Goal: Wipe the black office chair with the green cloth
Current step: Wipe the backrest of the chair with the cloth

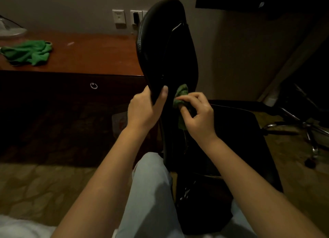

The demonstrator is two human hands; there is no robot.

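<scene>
Your left hand (142,111) grips the black office chair (167,56) at its backrest edge. Your right hand (199,113) pinches the green cloth (181,91) against the lower backrest. Spread it flatter; wipe with firm, overlapping strokes.

The black office chair (165,50) looks like smooth, faintly glossy leather; the green cloth (182,93) is soft, matt fabric; the desk (98,54) is polished wood; the chair base (310,138) is shiny metal
</scene>
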